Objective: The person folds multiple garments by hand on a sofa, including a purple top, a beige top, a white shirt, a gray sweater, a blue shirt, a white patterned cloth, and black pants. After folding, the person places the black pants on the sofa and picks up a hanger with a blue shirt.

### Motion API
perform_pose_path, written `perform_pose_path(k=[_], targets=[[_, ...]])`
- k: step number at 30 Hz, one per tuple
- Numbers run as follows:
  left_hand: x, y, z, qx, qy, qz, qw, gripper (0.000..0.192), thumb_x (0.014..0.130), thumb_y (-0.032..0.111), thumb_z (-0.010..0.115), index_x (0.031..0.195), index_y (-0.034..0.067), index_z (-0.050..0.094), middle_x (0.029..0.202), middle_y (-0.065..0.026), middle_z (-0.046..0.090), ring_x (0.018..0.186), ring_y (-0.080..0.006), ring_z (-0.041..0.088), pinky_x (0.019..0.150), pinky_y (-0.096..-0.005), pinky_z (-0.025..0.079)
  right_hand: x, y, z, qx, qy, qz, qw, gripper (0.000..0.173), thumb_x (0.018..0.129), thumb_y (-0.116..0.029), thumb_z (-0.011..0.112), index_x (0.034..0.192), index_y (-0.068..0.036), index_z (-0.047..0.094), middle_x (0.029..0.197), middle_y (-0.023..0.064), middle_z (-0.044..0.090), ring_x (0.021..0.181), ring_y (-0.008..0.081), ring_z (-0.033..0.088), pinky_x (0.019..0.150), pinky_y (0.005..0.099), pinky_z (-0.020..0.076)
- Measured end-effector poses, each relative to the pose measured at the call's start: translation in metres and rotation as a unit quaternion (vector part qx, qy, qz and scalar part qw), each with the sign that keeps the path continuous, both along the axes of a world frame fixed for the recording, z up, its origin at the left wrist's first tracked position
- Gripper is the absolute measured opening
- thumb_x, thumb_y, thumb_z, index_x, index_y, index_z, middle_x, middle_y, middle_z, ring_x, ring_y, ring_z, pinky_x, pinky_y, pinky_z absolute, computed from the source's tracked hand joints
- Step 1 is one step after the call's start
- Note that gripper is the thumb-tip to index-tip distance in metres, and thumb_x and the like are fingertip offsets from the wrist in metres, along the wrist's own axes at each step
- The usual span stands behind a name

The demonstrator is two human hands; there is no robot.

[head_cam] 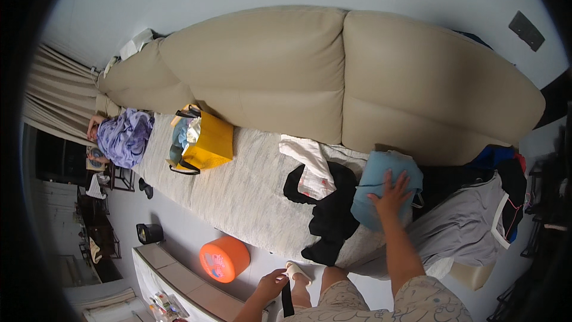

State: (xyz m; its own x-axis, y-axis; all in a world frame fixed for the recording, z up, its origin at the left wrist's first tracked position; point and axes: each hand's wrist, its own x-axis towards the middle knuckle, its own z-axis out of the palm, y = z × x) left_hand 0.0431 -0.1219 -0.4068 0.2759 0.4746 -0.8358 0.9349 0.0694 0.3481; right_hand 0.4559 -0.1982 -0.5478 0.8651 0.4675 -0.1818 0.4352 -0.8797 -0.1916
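My right hand (391, 196) lies spread, palm down, on a folded blue-grey cloth bundle (373, 179) at the right part of the sofa seat. Low in the view, my left hand (273, 282) pinches the end of a black strap (287, 298) beside my legs. Just left of the bundle lies a crumpled black garment (333, 219), with a white printed garment (308, 156) partly over it. Grey clothing (464, 219) is heaped to the right. Farther left, a yellow bag (212, 141) with black handles holds cloths.
A beige sofa backrest (268, 67) runs behind the covered seat (250, 188). At the far left, a person (125, 136) lies under a purple cover. An orange round stool (225, 258), a black bin (150, 233) and a tiled low ledge (192, 286) stand in front of the sofa.
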Motion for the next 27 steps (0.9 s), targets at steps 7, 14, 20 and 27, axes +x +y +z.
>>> perform_pose_path(k=[7,14,20,27], targets=[[-0.025,-0.011,-0.015,-0.010,0.069,-0.016,0.997,0.043,0.090,0.038,0.058,0.126,0.014,0.058,0.105,-0.0100,0.069,0.098,-0.0267,0.066,0.088,-0.0377,0.051,0.084,-0.019,-0.083,-0.036,0.129,-0.022,0.991,0.124,0.061,-0.043,0.085,0.152,-0.028,0.003,0.156,0.0224,0.002,0.143,0.0433,0.006,0.105,0.0660,0.0263],[-0.018,-0.022,-0.031,-0.038,0.092,-0.049,0.994,0.047,0.089,0.040,0.056,0.129,0.015,0.055,0.110,-0.0112,0.068,0.101,-0.0282,0.065,0.089,-0.0390,0.050,0.078,-0.019,-0.083,-0.064,0.146,-0.038,0.987,0.116,0.069,-0.032,0.082,0.152,-0.026,0.001,0.155,0.0237,0.002,0.143,0.0407,0.008,0.108,0.0630,0.0211],[-0.007,-0.017,-0.010,-0.026,0.064,-0.032,0.997,0.047,0.088,0.038,0.058,0.129,0.015,0.055,0.111,-0.0115,0.067,0.098,-0.0260,0.066,0.087,-0.0373,0.051,0.032,0.027,-0.009,0.034,-0.004,0.024,0.999,0.069,0.077,-0.021,0.074,0.137,-0.011,0.043,0.149,0.0193,0.028,0.141,0.0379,0.019,0.111,0.0607,0.0162],[-0.020,-0.014,0.001,0.023,0.069,-0.043,0.996,0.045,0.088,0.035,0.060,0.129,0.015,0.056,0.110,-0.0095,0.068,0.093,-0.0230,0.067,0.085,-0.0351,0.052,-0.073,0.130,-0.079,0.072,0.029,0.299,0.951,0.028,0.081,-0.018,0.062,0.106,-0.007,0.067,0.123,0.0138,0.055,0.129,0.0315,0.040,0.113,0.0558,0.0170]])
